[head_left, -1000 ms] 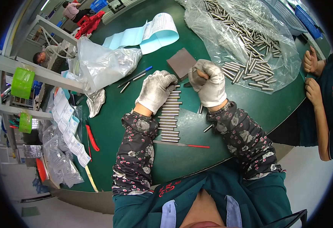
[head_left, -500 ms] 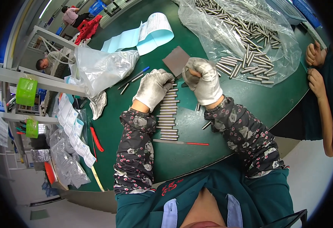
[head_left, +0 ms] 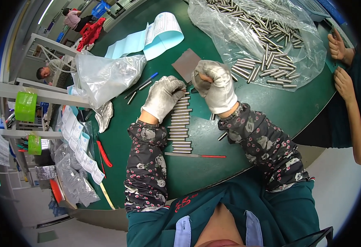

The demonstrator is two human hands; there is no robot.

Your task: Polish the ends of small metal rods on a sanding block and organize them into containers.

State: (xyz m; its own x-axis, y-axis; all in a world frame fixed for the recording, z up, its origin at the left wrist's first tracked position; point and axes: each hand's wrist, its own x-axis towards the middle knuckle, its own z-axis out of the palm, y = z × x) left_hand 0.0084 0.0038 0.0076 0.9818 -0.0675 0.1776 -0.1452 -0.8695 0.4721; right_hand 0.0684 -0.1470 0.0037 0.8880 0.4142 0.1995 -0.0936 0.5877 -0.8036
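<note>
Green tabletop (head_left: 213,175) spreads out before me, curving away at its edges, with a pale metal frame (head_left: 40,92) along the left side and people busy in the background. Someone in patterned sleeves works here in whitish gloves. Down the middle of the surface lies a column of short metal rods (head_left: 179,127), set side by side like rungs, with a red-handled file (head_left: 195,155) just below the lowest one.

Over the top end of that column sits the left hand (head_left: 164,99), its fingers curled inward; whether its grip has hold of a rod, I cannot tell. Close to its right is the right hand (head_left: 216,86), clenched in a fist with the thumb's bare tip showing, and whatever its grip may contain is hidden from me. One loose rod (head_left: 222,136) lies beside the right sleeve.

Just beyond the gloves rests a brown sheet (head_left: 186,65), partly behind the right one. Farther off, a big heap of rods (head_left: 273,31) lies on clear plastic (head_left: 211,29). Leftward I can see a blue pen (head_left: 147,83), a plastic bag (head_left: 108,76) and curled blue paper (head_left: 164,33). At the far right, a co-worker's hands (head_left: 344,84) rest near the edge.
</note>
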